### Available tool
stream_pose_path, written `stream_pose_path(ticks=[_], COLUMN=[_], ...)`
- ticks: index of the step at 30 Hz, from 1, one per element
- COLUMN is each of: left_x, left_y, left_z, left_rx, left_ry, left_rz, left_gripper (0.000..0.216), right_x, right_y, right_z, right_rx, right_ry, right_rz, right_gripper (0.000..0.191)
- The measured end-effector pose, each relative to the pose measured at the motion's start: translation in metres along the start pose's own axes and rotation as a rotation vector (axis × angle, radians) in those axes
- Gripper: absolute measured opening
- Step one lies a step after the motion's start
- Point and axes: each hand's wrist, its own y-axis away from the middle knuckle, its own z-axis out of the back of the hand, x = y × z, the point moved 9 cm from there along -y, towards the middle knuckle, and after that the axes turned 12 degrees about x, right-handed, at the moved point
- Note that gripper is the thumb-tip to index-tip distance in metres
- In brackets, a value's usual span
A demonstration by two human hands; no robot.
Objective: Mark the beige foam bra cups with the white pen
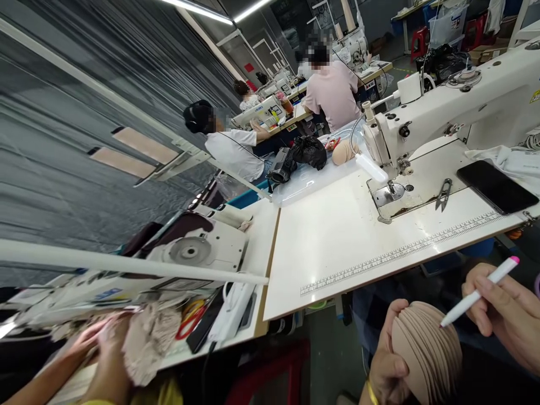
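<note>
My left hand (388,363) is closed around a stack of beige foam cups (428,349), held below the table's front edge at the lower right. My right hand (508,315) is closed on a white marker pen with a pink cap (476,292). The pen's tip touches the upper right side of the stack. Both hands sit low, in front of the white sewing table (337,242).
A white sewing machine (455,112) stands at the table's right, with a black phone (495,185) and thread snips (444,194) beside it. A ruler strip (396,256) runs along the front edge. At lower left, another person's hands (99,351) handle beige fabric. Other workers sit behind.
</note>
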Motion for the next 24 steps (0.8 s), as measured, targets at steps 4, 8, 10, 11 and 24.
stream_pose_path(ticks=[4,8,10,11,24], left_x=[-0.008,-0.011,-0.011,-0.011,-0.008], left_y=[-0.005,-0.006,-0.005,-0.005,-0.004], left_z=[-0.019,-0.025,-0.024,-0.022,-0.018], left_rx=[0.087,0.079,0.059,0.049,0.055], left_ry=[0.131,0.142,0.141,0.139,0.097], left_rz=[-0.047,-0.031,-0.016,-0.014,-0.008], left_gripper=[0.074,0.071,0.071,0.073,0.077], right_x=[0.003,-0.001,-0.001,-0.001,0.003], right_y=[0.000,0.004,0.005,0.005,0.007], right_z=[0.004,0.001,0.000,0.000,0.003], right_rx=[-0.047,-0.010,0.008,0.009,-0.019], right_ry=[0.020,0.047,0.035,0.026,0.065], right_rz=[0.023,-0.009,-0.013,-0.009,0.026], right_gripper=[0.044,0.042,0.042,0.042,0.039])
